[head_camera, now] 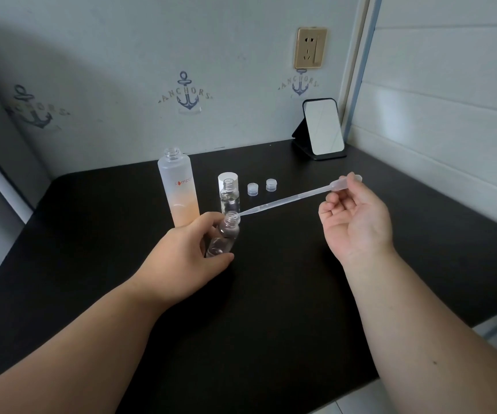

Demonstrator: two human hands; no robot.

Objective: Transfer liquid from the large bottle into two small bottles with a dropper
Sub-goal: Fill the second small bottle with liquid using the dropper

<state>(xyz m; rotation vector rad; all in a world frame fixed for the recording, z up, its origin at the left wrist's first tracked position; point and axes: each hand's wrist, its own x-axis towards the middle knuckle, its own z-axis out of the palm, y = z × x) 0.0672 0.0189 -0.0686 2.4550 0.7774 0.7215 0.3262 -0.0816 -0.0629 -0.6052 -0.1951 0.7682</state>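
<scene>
The left hand (192, 249) grips a small clear bottle (225, 234), its fingers wrapped round the body and the thumb lying across the lower part, holding it tilted with the open neck leaning toward the right. The bottle sits low over the black table (271, 294); whether its base touches the surface cannot be told.

The right hand (357, 216) is raised with the palm turned toward the camera, and its thumb and fingertips pinch the bulb end of a translucent plastic dropper (286, 200). The dropper slopes down to the left, and its thin tip rests at the mouth of the tilted bottle.

Just behind the left hand stands the large frosted bottle (178, 189), uncapped, with peach-coloured liquid filling its lower part. To its right stands the second small bottle (230, 197), upright and open, with a white cylindrical cap (228, 177) just behind it. Two small ribbed caps (252, 189) (271, 184) lie side by side further right.

At the back right corner a mirror on a black stand (323, 130) leans against the wall, below a gold-coloured wall socket (311, 48). Anchor prints (185, 92) mark the wall.
</scene>
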